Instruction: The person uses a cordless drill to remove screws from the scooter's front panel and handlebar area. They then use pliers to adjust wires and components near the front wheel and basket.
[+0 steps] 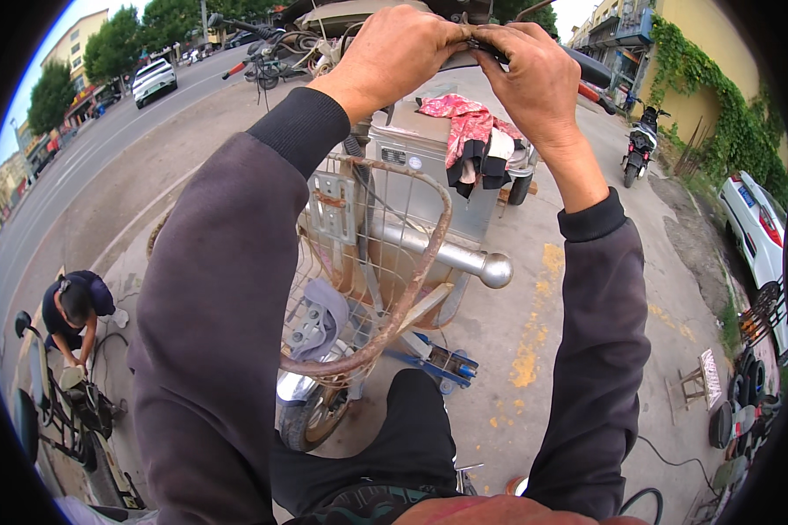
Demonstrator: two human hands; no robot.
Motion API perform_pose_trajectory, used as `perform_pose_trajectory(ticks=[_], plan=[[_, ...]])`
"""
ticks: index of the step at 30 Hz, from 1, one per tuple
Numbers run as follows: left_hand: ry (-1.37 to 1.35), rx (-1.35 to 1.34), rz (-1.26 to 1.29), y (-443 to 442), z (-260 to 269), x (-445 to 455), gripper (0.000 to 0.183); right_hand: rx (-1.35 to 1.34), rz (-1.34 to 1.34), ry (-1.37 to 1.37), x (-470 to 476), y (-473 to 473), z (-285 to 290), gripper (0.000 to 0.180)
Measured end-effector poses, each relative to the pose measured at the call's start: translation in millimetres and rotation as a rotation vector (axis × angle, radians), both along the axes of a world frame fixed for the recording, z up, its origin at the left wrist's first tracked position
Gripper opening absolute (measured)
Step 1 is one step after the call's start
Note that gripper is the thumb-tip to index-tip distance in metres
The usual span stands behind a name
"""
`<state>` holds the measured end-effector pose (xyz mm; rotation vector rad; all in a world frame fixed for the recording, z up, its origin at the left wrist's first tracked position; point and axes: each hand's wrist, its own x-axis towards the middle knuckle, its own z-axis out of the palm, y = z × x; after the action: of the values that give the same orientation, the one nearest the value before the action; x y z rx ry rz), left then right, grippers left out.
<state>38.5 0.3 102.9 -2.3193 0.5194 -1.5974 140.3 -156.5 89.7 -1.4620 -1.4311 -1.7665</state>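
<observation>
Both hands are raised at the handlebar of a cargo tricycle, their fingertips meeting. My left hand (pixel 394 49) and my right hand (pixel 532 79) pinch a small dark part (pixel 482 47) between them, too covered by fingers to name. Just beyond my right hand are a black handlebar grip (pixel 588 65) and a red-sleeved brake lever (pixel 589 92). Below my arms is the tricycle's rusty wire basket (pixel 437 243), with a grey cloth item (pixel 325 315) inside. Behind the basket stands a metal box (pixel 410 134) with a red patterned cloth (pixel 463 121) draped over it.
A blue floor jack (pixel 456 367) sits low by the front wheel (pixel 315 413). At left a person (pixel 79 305) bends over another two-wheeler (pixel 72 407). To the right are a small stool (pixel 699 380), a cable (pixel 679 462) and a parked white car (pixel 755 230).
</observation>
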Motion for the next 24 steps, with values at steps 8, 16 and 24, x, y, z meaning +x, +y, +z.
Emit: perform_pose_trajectory(ticks=[8, 16, 24], plan=[[0.01, 0.015, -0.002, -2, 0, 2, 0.015, 0.069, 0.011, -0.053, 6, 5, -6, 0.023], [0.033, -0.031, -0.016, -2, -1, 0, 0.015, 0.086, -0.02, -0.063, 6, 6, -7, 0.021], [-0.035, 0.009, -0.001, 6, -9, 5, 0.022, -0.087, -0.068, -0.035, -15, -15, 0, 0.046]])
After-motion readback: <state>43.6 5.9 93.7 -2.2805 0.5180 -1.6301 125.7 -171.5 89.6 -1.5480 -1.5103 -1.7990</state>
